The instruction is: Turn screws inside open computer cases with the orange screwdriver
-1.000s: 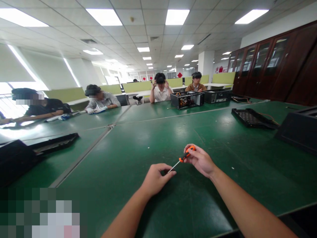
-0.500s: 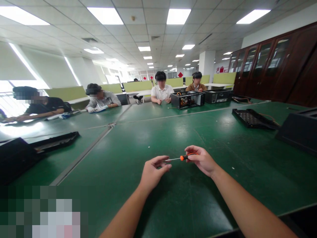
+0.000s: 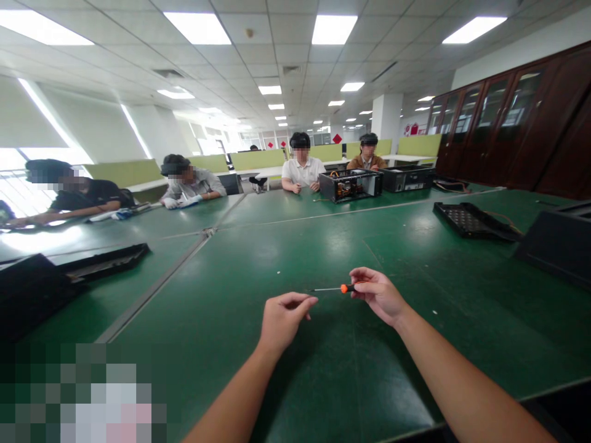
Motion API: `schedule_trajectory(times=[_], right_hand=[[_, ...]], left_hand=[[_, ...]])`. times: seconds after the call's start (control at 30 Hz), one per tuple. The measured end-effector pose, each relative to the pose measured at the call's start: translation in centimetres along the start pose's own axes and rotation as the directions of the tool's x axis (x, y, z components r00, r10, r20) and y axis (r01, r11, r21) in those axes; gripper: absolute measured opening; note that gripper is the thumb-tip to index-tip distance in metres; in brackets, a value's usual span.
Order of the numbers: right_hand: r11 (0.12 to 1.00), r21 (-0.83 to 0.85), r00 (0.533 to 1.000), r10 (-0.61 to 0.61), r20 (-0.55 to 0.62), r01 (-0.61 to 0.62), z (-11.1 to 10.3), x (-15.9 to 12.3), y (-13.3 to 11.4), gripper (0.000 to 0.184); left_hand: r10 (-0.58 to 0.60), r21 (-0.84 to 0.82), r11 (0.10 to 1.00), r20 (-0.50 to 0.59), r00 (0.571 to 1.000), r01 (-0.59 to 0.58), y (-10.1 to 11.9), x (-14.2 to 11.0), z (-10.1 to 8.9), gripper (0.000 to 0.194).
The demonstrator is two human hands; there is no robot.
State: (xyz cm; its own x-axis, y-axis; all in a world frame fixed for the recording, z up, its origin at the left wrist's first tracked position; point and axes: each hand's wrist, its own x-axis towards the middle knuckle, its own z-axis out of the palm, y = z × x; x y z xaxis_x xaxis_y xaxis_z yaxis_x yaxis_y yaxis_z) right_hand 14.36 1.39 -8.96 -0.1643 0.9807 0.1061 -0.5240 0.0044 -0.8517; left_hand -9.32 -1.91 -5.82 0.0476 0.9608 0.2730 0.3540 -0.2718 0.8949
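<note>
My right hand (image 3: 379, 294) is closed round the handle of a small orange-and-black screwdriver (image 3: 342, 288). Its thin metal shaft points left, level above the green table (image 3: 323, 246). My left hand (image 3: 282, 319) hovers just below and left of the shaft's tip, apart from it. Its fingers are curled with thumb and forefinger pinched together. I cannot make out anything between them.
Black computer cases and panels lie at the left (image 3: 99, 263) and right (image 3: 466, 219), with another dark case at the far right (image 3: 558, 243). An open case (image 3: 349, 185) stands at the far side, where several people sit. A tiny white speck (image 3: 277, 273) lies on the table ahead.
The screwdriver has swung from pointing down-left at my left hand to level. My left hand has come off the tip and drawn slightly lower.
</note>
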Motion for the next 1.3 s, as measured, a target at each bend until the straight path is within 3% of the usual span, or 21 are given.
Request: schedule_trajectory(times=[0.13, 0.33, 0.63, 0.73, 0.8, 0.83, 0.97, 1.17, 1.3], right_hand=[[1.0, 0.003, 1.0, 0.002, -0.005, -0.002, -0.1, 0.1, 0.0, 0.03], [1.0, 0.004, 1.0, 0.005, -0.007, -0.005, -0.1, 0.1, -0.1, 0.03], [1.0, 0.004, 1.0, 0.007, -0.005, -0.007, -0.1, 0.0, -0.1, 0.03], [1.0, -0.005, 1.0, 0.007, 0.004, -0.007, -0.1, 0.0, -0.1, 0.03], [1.0, -0.019, 1.0, 0.012, 0.02, -0.011, -0.1, 0.0, -0.1, 0.03], [1.0, -0.028, 0.999, 0.014, 0.031, -0.013, -0.1, 0.0, -0.1, 0.03], [0.996, -0.086, 0.996, 0.021, 0.086, -0.014, -0.1, -0.2, -0.1, 0.031], [0.95, -0.311, 0.965, 0.113, 0.238, -0.035, 0.9, -0.6, 0.0, 0.037], [0.908, -0.413, 0.92, 0.219, 0.324, -0.071, 2.8, -1.7, -0.8, 0.024]], left_hand=[[0.057, -0.174, 0.982, -0.062, 0.996, -0.067, 0.1, 0.0, -0.4, 0.032], [0.064, -0.014, 0.998, -0.136, 0.989, -0.066, -0.5, 0.2, -0.4, 0.033], [0.201, 0.053, 0.979, -0.057, 0.978, -0.198, -0.3, -0.1, -0.3, 0.04], [0.171, 0.024, 0.985, -0.003, 0.985, -0.171, -0.6, -0.2, -0.1, 0.024], [0.127, -0.019, 0.992, 0.039, 0.991, -0.126, -0.9, -0.3, 0.2, 0.051], [0.116, -0.038, 0.993, 0.066, 0.991, -0.113, -1.0, -0.3, 0.4, 0.056], [0.152, -0.018, 0.988, 0.114, 0.982, -0.15, -0.8, -0.4, 0.6, 0.024], [0.191, 0.01, 0.981, 0.034, 0.981, -0.191, -0.3, -0.4, 0.2, 0.022], [0.147, -0.069, 0.988, 0.121, 0.982, -0.139, -0.6, -0.6, 0.1, 0.031]])
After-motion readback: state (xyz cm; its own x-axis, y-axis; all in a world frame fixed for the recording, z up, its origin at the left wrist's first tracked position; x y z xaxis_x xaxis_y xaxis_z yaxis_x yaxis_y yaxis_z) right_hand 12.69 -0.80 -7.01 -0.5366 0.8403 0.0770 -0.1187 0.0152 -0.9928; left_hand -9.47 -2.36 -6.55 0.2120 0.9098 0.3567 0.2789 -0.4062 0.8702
